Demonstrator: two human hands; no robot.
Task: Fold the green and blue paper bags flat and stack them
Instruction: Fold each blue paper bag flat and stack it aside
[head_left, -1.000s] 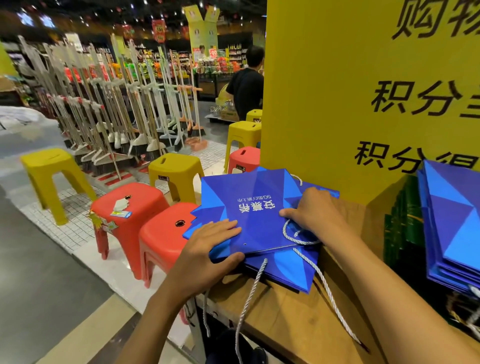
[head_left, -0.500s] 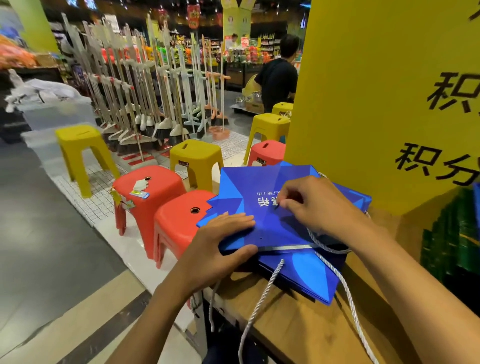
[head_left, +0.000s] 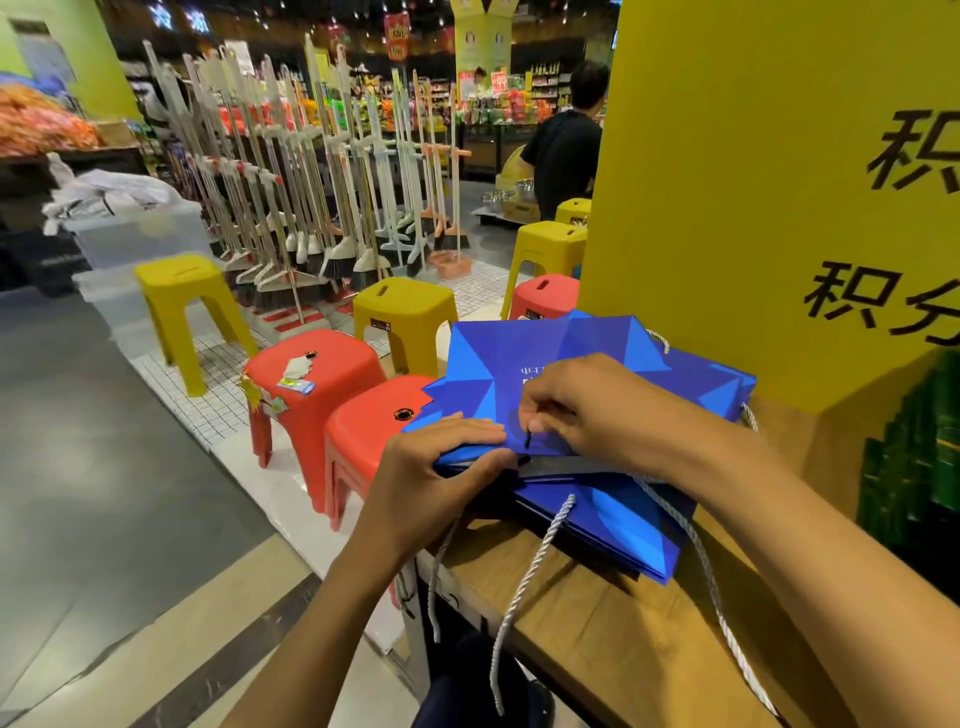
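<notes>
As the head view shows only blue paper under the hands, the step in hand seems to be the flattening of one blue bag (head_left: 483, 364) on top of the pile of folded blue bags (head_left: 613, 525). The pile lies on the wooden worktop (head_left: 597, 639), at about 4 o'clock from the middle of the picture. The left hand (head_left: 431, 473) grips the bag at its 7 o'clock corner: the fingers lie over the top face and the thumb is curled against the edge below. The right hand (head_left: 597, 410) rests on the bag's middle, toward its 6 o'clock edge. Its fingers are curled, and thumb and forefinger pinch the paper at a small dark spot; if this is a hole or the end of a cord, I cannot tell. White rope handles (head_left: 540, 551) hang from the pile toward 6 o'clock, over the worktop's edge. At 3 o'clock from the pile, under the yellow board (head_left: 753, 208), stands something dark green (head_left: 914, 467), perhaps the green bags, but it is too unclear to say. A red stool (head_left: 311, 374) is at 9 o'clock. In my judgement the blue bag is nearly flat, and the next move calls for pressing its mouth edge down and setting its sides square with the pile, with the ropes tucked so they do not lift the paper. After this, the green bags are to be done.
</notes>
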